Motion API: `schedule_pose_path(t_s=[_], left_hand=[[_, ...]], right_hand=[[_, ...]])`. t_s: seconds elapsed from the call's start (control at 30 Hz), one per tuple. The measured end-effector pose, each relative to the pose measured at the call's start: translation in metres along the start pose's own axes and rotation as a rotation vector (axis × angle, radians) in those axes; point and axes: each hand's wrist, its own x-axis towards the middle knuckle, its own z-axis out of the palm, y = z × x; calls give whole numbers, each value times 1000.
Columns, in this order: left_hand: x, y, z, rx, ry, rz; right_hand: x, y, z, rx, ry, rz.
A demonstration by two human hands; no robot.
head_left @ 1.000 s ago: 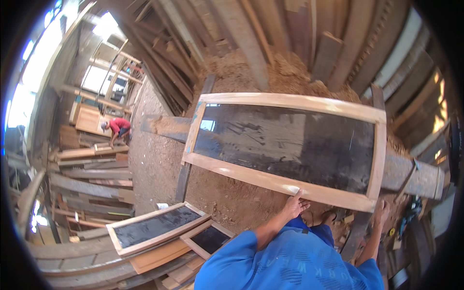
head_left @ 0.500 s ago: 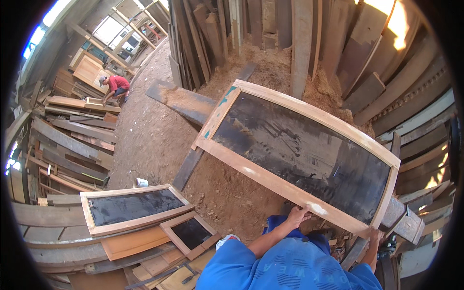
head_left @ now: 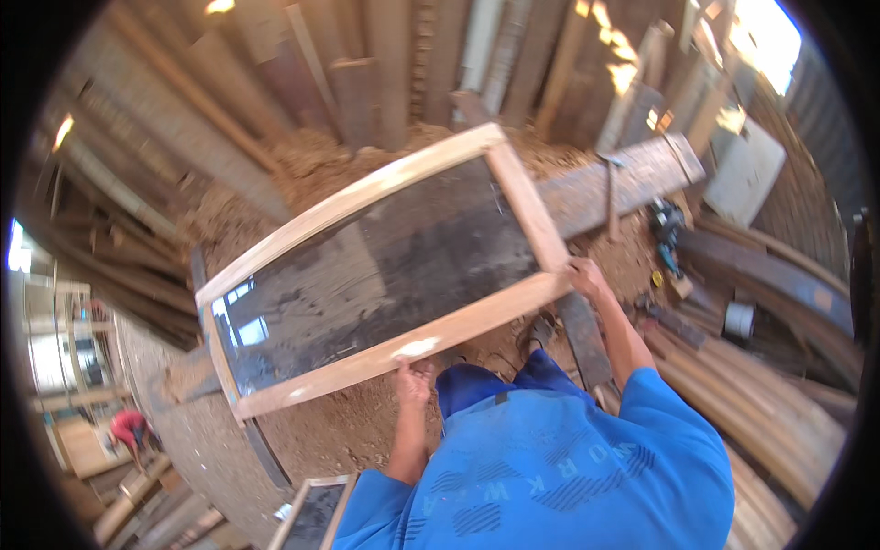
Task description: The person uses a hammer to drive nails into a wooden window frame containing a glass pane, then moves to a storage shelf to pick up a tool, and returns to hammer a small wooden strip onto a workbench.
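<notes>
A large wooden frame holds a dark, glossy panel and rests tilted across supports in front of me. Pale whitish patches mark its near rail. My left hand is closed at the outer edge of that rail, beside the biggest patch. At the near right corner, my right hand grips the frame with bent fingers. The undersides of both grips are hidden by the wood.
A plank juts out at the right with a hammer on it. Beyond lie a teal power tool and a white container. Tall boards lean behind. A smaller framed panel is at lower left; a person in red bends far left.
My view has swung to the right, so the frame appears turned and further left. Both hands remain at the same parts of it. The hammer and power tool now show more clearly.
</notes>
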Motion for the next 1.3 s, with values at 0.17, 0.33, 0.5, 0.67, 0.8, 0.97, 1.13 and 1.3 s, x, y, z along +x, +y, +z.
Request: schedule_pose_path(t_s=[0.17,0.33,0.5,0.67,0.8,0.97,1.13,1.3], left_hand=[[0,3,-2,15,194,55],[3,-2,27,33,314,120],[-6,-6,45,28,299,140],[-8,-17,68,-36,345,185],[-23,-20,88,-29,289,185],[-9,-18,65,-60,240,161],[-4,-21,59,-31,190,183],[-1,-24,48,-73,182,200]], right_hand=[[-42,33,-53,1117,175,416],[-110,167,-74,987,362,639],[-215,245,-40,807,361,856],[-296,234,16,1018,287,1055],[-299,220,32,1184,89,1062],[-228,169,-5,843,202,848],[-176,150,-21,437,109,494],[-164,109,-24,336,22,393]])
